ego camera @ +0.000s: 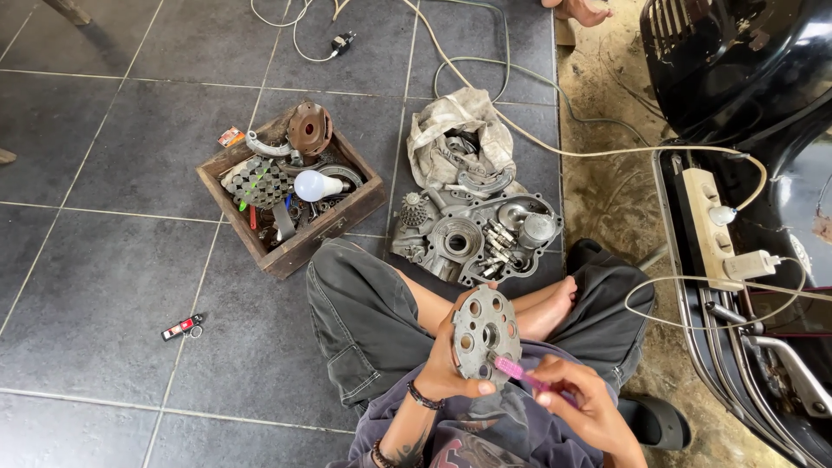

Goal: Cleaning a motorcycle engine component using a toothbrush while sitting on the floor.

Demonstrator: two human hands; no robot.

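On the right edge, a glossy black scooter body [737,78] curves over chrome tubing, with a cream power strip [706,227] lying on its footboard and pale cables looping away from it. The floor [113,286] is grey square tile, matte and lightly mottled, giving way to bare dirty concrete by the scooter.

A rough wooden box [299,247] sits on the tiles, its boards dark and worn. In it lie a white bulb [316,185], a checkered metal piece, a rusty round hub [309,127] propped on the far rim, a curved grey shoe and small tools with coloured handles; the bottom layer is too cluttered to sort out.

Beside the box, an engine case [472,238], cast grey metal with round bores, holds gears and short shafts. Just behind it a crumpled dirty rag [459,130] cradles more curved metal parts.

The person sits cross-legged in dark trousers, a bare foot [550,312] showing. The left hand [451,368] is clamped around the edge of a round metal plate [485,334], dull grey and pierced with a ring of holes, held upright over the lap. The right hand [576,403] pinches a pink tool [520,371], its tip touching the plate's lower face.

A small red lighter [182,327] lies alone on the tiles.
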